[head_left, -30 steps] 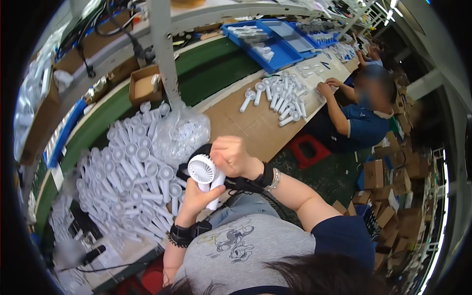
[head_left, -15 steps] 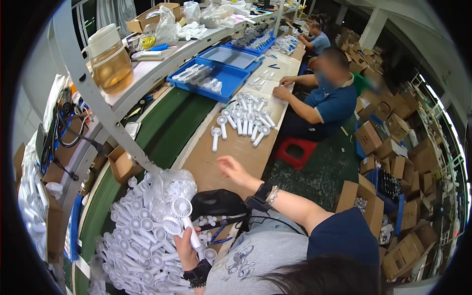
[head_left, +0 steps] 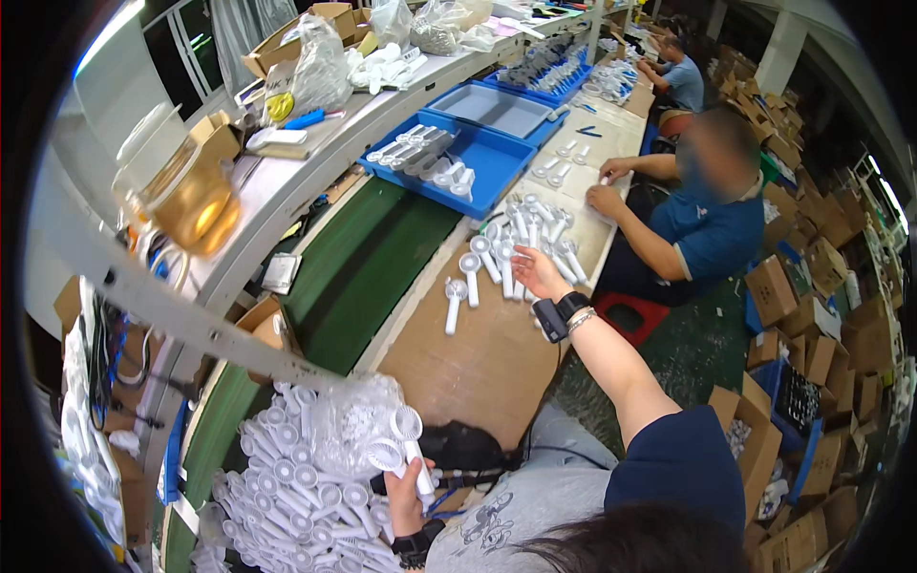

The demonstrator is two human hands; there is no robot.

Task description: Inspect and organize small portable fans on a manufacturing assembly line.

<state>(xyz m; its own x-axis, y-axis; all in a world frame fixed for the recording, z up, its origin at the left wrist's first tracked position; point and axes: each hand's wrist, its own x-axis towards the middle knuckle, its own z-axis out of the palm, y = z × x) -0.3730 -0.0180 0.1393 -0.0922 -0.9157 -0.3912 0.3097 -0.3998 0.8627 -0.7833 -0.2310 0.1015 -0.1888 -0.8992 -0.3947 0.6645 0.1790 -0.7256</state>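
Observation:
My left hand [head_left: 405, 497] is closed around white handheld fans; one fan [head_left: 408, 435] points its round grille up, and a second fan head [head_left: 385, 455] shows beside it. Below and to the left spreads a big heap of similar white handheld fans [head_left: 296, 487]. Stretched out over the bench, my right hand [head_left: 541, 275] is open at the near edge of a smaller cluster of white fans [head_left: 528, 222]. Its fingertips are close to one fan's handle; whether they touch cannot be made out. A lone fan [head_left: 455, 304] lies to the left of that cluster.
A clear plastic bag of small white parts [head_left: 358, 420] rests by the heap. A blue tray [head_left: 497, 158] holds more fans, beside a green belt [head_left: 334, 277]. A co-worker [head_left: 712, 210] sits at the bench's right side. A metal post [head_left: 191, 320] crosses the left.
My right hand has reached forward and right, from bare bench to the fan cluster. My left hand still grips its fans. The whole view has shifted.

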